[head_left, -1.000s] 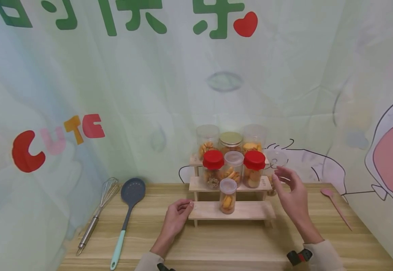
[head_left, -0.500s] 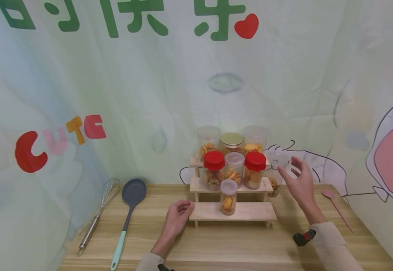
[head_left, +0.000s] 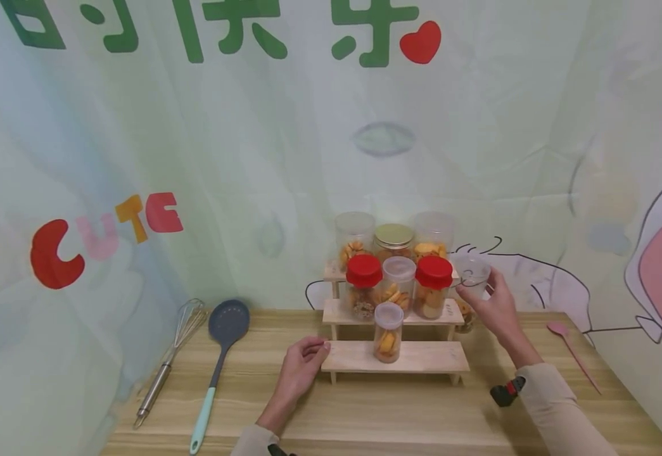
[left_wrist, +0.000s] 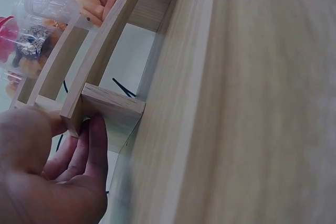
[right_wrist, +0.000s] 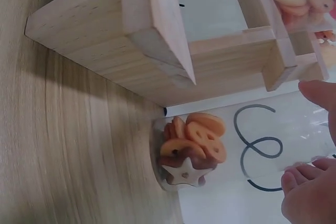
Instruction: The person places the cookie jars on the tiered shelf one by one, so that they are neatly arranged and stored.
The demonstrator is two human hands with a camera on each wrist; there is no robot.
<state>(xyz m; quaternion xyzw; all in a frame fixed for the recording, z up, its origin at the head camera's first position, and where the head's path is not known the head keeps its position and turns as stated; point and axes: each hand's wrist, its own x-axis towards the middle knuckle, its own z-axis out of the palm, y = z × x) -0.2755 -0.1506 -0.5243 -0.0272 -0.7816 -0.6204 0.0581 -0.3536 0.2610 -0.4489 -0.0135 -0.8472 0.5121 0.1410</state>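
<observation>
My left hand (head_left: 299, 366) pinches the left end of the lowest board of a three-step wooden display stand (head_left: 436, 358). In the left wrist view, the curled fingers (left_wrist: 97, 148) reach under that board beside its leg. A tall clear jar (head_left: 472, 272) with cookies in its bottom stands on the table right of the stand. My right hand (head_left: 497, 309) holds it near the top, thumb on the stand's side. Star-shaped and round cookies (right_wrist: 197, 148) show through the jar in the right wrist view; its top is out of that frame.
Several cookie jars fill the stand's steps, including a red-lidded jar (head_left: 433, 285), a gold-lidded jar (head_left: 394, 237) and a small clear jar (head_left: 388, 332). A whisk (head_left: 165, 373) and skimmer (head_left: 222, 354) lie left; a pink spoon (head_left: 572, 354) lies right. A printed curtain (head_left: 251, 158) hangs behind.
My right hand first drew back from the tall jar with fingers spread, then came in again and took hold of its upper part. My left hand stays on the stand.
</observation>
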